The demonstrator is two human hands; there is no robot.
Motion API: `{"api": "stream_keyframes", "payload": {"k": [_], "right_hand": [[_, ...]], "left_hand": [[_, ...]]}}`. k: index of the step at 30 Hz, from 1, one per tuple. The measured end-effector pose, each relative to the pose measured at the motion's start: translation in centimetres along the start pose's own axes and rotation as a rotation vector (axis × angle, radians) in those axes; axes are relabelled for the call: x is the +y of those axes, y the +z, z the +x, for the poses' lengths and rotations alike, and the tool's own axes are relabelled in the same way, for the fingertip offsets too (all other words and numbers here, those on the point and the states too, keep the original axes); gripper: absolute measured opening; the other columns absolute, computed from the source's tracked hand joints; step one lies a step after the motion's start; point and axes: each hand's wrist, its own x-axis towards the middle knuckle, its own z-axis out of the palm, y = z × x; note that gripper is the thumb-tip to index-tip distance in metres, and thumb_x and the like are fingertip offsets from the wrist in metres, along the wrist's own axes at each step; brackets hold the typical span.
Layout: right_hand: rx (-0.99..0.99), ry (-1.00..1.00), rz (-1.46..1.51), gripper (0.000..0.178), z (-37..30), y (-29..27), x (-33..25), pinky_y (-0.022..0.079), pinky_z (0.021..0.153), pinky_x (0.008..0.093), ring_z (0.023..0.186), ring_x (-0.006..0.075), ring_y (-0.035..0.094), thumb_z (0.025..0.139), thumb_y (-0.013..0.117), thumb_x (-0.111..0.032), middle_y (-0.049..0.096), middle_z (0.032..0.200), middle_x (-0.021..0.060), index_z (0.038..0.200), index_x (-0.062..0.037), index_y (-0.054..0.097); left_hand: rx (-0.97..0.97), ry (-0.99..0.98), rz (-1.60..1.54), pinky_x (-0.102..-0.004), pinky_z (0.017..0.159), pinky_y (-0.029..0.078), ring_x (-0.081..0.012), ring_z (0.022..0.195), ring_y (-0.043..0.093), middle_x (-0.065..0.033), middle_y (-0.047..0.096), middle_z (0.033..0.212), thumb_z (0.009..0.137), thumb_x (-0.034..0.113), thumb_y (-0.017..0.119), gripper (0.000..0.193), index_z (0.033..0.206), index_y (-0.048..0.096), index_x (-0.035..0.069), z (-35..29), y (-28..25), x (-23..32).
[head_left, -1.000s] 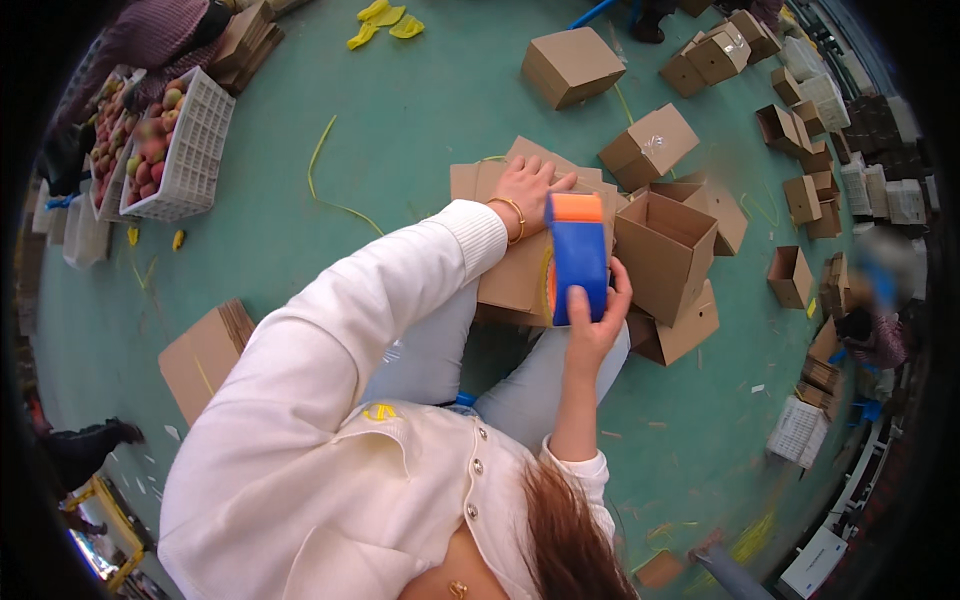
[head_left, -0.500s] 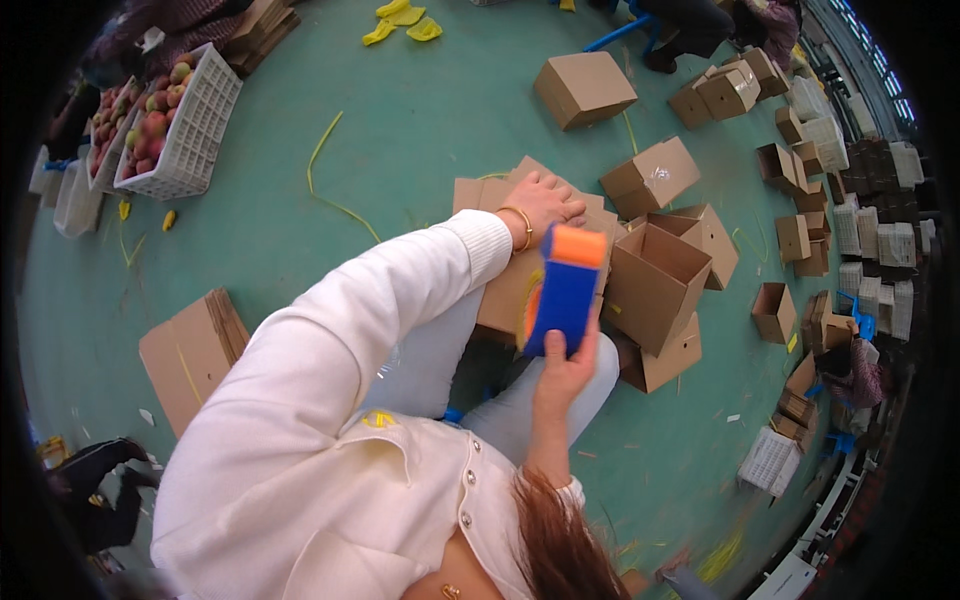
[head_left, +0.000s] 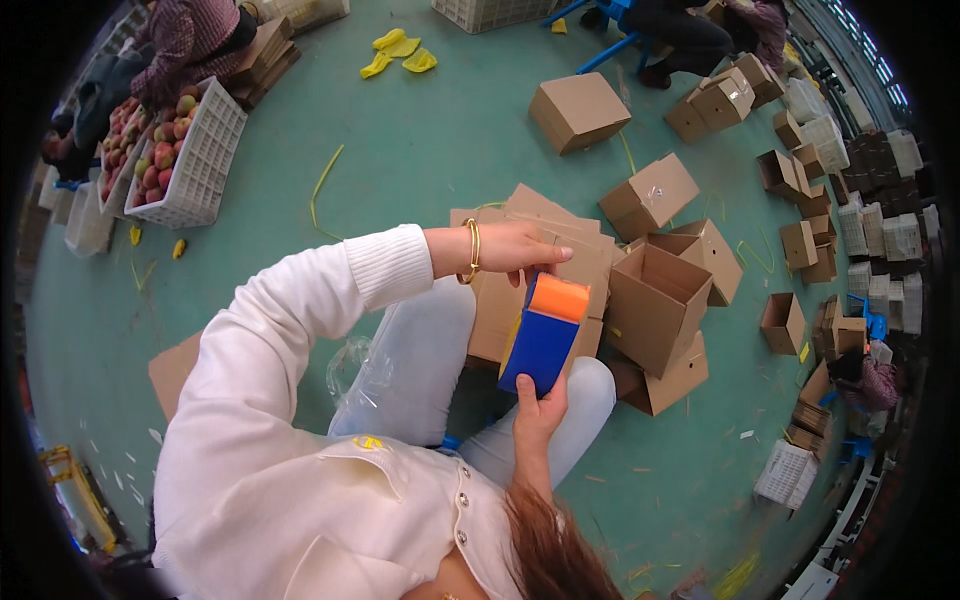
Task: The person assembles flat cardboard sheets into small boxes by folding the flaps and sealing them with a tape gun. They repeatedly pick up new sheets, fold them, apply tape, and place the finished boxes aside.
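Note:
My right hand (head_left: 540, 410) is wrapped round a blue tape dispenser (head_left: 543, 350) with an orange end, held upright above my lap. Its thumb lies along the blue side. Just above the orange end, my left hand (head_left: 510, 248) hovers with fingers loosely bent and apart, one finger reaching to the right. Whether its lower fingertips touch the dispenser I cannot tell. Behind both hands, flattened cardboard cartons (head_left: 492, 310) lie in a stack beyond my knees, partly covered by the hands and dispenser.
An open cardboard box (head_left: 655, 300) stands right of the stack, with several boxes around it. White crates of apples (head_left: 205, 165) sit at the far left. Yellow cloth-like pieces (head_left: 400, 50) and strap scraps (head_left: 322, 185) lie on the green floor. Other people sit at the far edges.
My left hand has lifted off the flattened cardboard and drawn back to the dispenser's orange end. The right hand has brought the tape dispenser lower, toward my body. The view has shifted slightly.

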Motion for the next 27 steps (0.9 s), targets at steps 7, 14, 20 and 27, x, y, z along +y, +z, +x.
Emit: {"api": "stream_keyframes", "payload": {"k": [7,14,20,27], "right_hand": [[-0.019,0.029,0.052,0.043,0.0,-0.3,0.3,0.046,0.079,0.0276,0.085,0.0148,0.057,0.081,0.07,-0.018,0.062,0.096,0.0079,0.114,0.0024,0.052],[-0.161,-0.016,-0.029,0.05,-1.0,-1.8,1.7,0.046,0.08,0.0276,0.087,0.0143,0.057,0.079,0.072,-0.022,0.061,0.098,0.0066,0.117,0.0022,0.05],[-0.149,0.06,-0.032,0.05,-0.8,-1.9,1.0,0.045,0.081,0.0283,0.089,0.0159,0.056,0.078,0.072,-0.018,0.06,0.1,0.0088,0.118,0.0028,0.049],[-0.15,0.022,-0.066,0.042,-0.4,-1.4,0.3,0.044,0.084,0.0319,0.092,0.0197,0.054,0.081,0.062,-0.008,0.058,0.104,0.0104,0.118,0.0058,0.048]], "left_hand": [[0.008,0.057,0.169,-0.026,0.06,0.049,-0.0135,0.067,0.057,-0.0071,0.066,0.078,0.089,0.041,0.053,0.044,0.089,0.069,0.0,-0.5,-0.3,1.9],[-0.109,0.102,0.288,-0.0247,0.056,0.047,-0.0101,0.061,0.056,-0.0048,0.063,0.068,0.088,0.028,0.057,0.032,0.081,0.068,-0.001,-2.6,0.3,3.7],[-0.101,-0.005,0.08,-0.0253,0.061,0.052,-0.0112,0.066,0.06,-0.0062,0.066,0.076,0.084,0.027,0.061,0.029,0.086,0.069,0.0,-1.6,0.3,2.3],[-0.02,0.062,0.279,-0.0299,0.059,0.051,-0.0173,0.065,0.064,-0.0091,0.067,0.073,0.077,0.021,0.065,0.021,0.083,0.07,0.002,0.8,0.4,2.0]]}}
